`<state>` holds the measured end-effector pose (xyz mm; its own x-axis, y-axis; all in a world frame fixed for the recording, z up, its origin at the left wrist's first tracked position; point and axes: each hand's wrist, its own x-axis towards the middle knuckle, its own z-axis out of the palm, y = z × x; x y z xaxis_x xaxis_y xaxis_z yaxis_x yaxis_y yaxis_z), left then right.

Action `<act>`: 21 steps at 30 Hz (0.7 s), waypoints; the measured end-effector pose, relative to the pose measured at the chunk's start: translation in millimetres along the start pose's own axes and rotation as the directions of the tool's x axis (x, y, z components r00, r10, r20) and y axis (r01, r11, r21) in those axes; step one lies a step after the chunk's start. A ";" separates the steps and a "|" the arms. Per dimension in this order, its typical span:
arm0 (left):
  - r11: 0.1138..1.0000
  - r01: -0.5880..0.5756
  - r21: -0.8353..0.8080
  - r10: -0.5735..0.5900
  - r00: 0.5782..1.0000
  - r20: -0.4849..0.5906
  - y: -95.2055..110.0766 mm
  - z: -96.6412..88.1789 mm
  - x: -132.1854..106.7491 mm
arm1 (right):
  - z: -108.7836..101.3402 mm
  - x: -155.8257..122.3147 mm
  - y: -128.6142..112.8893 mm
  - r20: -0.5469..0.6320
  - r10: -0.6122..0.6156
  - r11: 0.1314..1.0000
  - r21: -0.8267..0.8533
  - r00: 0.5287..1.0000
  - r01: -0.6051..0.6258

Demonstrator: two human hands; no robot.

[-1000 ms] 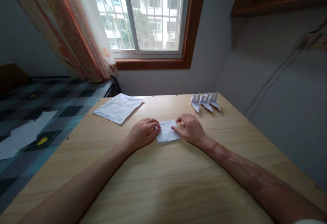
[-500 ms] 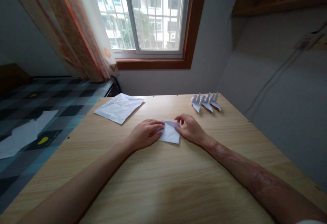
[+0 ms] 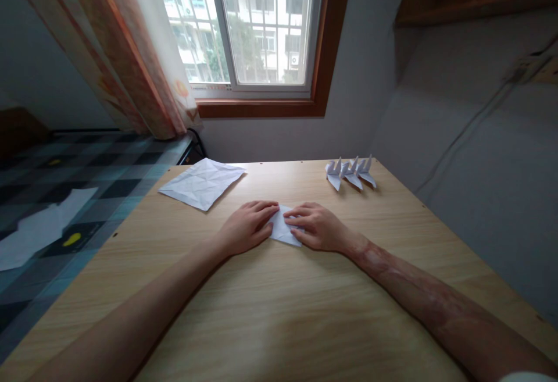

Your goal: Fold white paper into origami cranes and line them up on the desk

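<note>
A small folded sheet of white paper [image 3: 284, 232] lies on the wooden table in front of me. My left hand [image 3: 249, 226] holds its left edge, thumb nearer me and fingers on the far side; the fingertips cover that edge. From the other side, my right hand [image 3: 319, 226] lies palm down over the paper's right part, its fingers stretched out, slightly apart and pressing on the sheet. Much of the right edge is hidden under this hand.
Several folded white paper birds [image 3: 351, 173] stand in a row at the table's far right. A creased white sheet [image 3: 203, 184] lies far left on the table [image 3: 279, 312]. More white paper [image 3: 47, 228] rests on the checked bed at left. Behind is a window [image 3: 265, 27].
My right hand has gone from pinching the paper's right edge to lying flat over it. The right flap now lies down. My left hand has stayed nearly in place.
</note>
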<state>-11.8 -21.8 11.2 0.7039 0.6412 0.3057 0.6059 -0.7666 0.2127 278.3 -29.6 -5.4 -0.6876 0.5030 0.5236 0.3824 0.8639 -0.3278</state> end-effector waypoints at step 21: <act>0.980 0.199 0.001 -0.197 0.970 -0.143 7.0 -3.0 0.8 | 0.6 -0.9 0.3 0.034 0.031 0.999 0.009 0.999 -0.031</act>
<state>-8.1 -26.8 15.7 0.5101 0.7678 0.3876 0.7344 -0.6234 0.2684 278.7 -29.9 -6.4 -0.6959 0.5285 0.4862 0.3981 0.8474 -0.3513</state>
